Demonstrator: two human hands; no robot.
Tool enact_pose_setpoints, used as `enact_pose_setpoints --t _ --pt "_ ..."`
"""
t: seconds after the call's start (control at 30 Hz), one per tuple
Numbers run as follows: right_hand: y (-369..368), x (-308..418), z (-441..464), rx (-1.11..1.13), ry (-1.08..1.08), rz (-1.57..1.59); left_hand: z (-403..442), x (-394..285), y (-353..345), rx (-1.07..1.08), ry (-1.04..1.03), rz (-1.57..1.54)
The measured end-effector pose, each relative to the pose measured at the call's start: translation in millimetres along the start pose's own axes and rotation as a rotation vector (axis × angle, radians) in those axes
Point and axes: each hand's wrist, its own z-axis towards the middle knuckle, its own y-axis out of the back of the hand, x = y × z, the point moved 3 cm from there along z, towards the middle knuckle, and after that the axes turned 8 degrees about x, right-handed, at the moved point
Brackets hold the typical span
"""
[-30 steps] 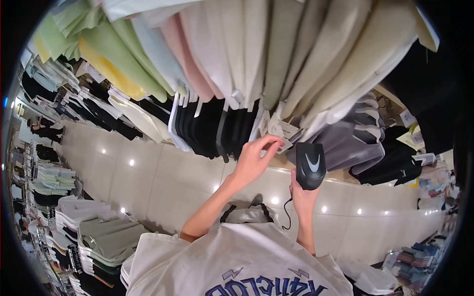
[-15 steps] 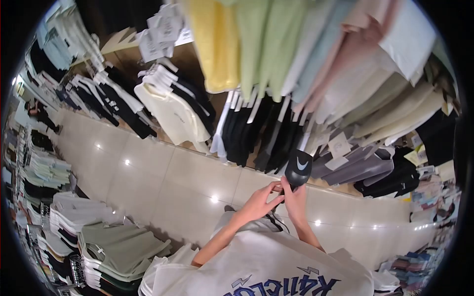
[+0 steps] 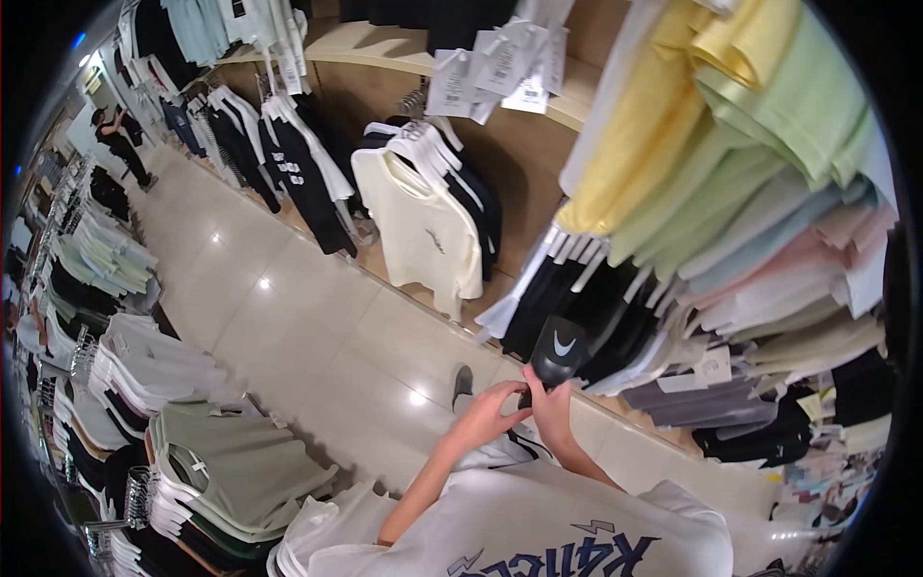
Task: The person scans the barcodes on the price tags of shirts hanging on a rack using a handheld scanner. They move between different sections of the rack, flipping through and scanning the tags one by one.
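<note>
A black handheld barcode scanner [image 3: 558, 351] with a pale curved mark on its head points away from me, in front of the hanging clothes. My right hand [image 3: 552, 415] is closed around its handle. From the other side, the fingers and thumb of my left hand [image 3: 487, 415] close on the lower end of the same handle. Part of the grip is hidden by my fingers. Just beyond the scanner hang black garments [image 3: 538, 303] on white hangers. A cream sweatshirt [image 3: 413, 221] hangs farther left.
Yellow shirts [image 3: 644, 125] and green shirts [image 3: 788, 106] hang high on the right. White price tags [image 3: 500, 72] dangle near a wooden shelf [image 3: 365, 46]. Grey-green shirts [image 3: 236, 462] fill a rack at lower left. Along the tiled aisle [image 3: 317, 308], another person [image 3: 120, 149] stands far off.
My view has turned left, so the racks sit farther right and the far person shows more fully. Both hands keep hold of the scanner. A shoe has come into sight on the floor.
</note>
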Motion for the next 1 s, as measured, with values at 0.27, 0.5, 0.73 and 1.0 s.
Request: enact_pose_setpoints --t 0.27,0.5,0.73,1.0 --pt "-77 -24 79 0.012 0.034 -0.014 30 60 72 -0.043 -0.004 0.036" --pt "-137 -26 163 0.002 0.057 -0.071 83 65 180 0.152 0.017 0.147" --pt "-187 7 209 -0.038 0.054 0.011 126 68 257 0.241 0.035 0.059" --pt "-264 -9 261 -0.025 -0.011 -0.071 142 115 413 0.133 -0.035 -0.114"
